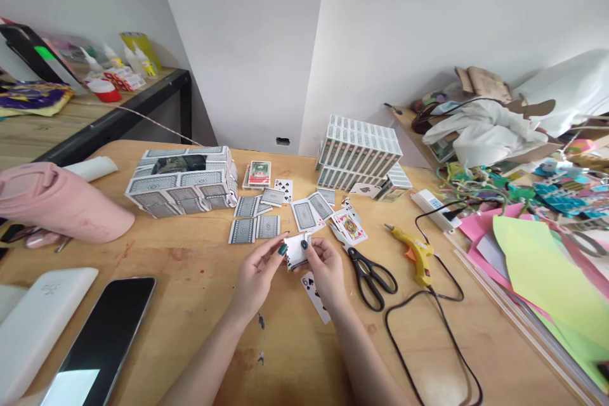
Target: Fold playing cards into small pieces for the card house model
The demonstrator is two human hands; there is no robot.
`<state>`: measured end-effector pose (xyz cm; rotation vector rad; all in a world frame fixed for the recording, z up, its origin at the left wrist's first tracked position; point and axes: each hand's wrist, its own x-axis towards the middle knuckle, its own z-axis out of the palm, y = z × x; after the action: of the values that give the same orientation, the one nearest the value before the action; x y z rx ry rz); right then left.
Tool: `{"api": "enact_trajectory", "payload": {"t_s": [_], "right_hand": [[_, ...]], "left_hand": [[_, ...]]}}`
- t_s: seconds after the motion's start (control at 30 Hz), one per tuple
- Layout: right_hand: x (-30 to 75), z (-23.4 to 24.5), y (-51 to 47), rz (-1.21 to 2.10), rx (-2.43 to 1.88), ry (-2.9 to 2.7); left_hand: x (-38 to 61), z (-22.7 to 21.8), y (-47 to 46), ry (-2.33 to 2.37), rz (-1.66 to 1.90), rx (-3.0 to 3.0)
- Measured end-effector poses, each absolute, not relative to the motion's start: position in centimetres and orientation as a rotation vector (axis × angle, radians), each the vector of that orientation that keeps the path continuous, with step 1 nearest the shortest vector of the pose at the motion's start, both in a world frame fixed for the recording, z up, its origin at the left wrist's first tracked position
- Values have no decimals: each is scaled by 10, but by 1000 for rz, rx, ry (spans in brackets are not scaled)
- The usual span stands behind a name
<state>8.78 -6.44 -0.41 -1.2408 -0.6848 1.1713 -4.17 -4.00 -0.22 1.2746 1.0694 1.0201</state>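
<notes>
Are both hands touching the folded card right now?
Touching. The head view shows left hand and right hand fingertips pinching the folded card from either side above the table.

The wooden table (200, 304) carries playing cards (304, 214), scissors (368, 273), a glue gun (416, 254) and a phone (102, 336).

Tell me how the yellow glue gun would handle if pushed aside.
The glue gun lies flat on its side, so it would probably slide rather than roll. Its black cord loops across the table and would likely drag or snag near the scissors.
</notes>
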Motion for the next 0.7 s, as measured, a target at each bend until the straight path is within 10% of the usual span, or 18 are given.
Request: {"api": "enact_trajectory", "payload": {"t_s": [0.7], "right_hand": [[84, -13, -71, 1042, -1296, -1030]], "left_hand": [[-46, -7, -36, 1227, 1088, 1494]]}}
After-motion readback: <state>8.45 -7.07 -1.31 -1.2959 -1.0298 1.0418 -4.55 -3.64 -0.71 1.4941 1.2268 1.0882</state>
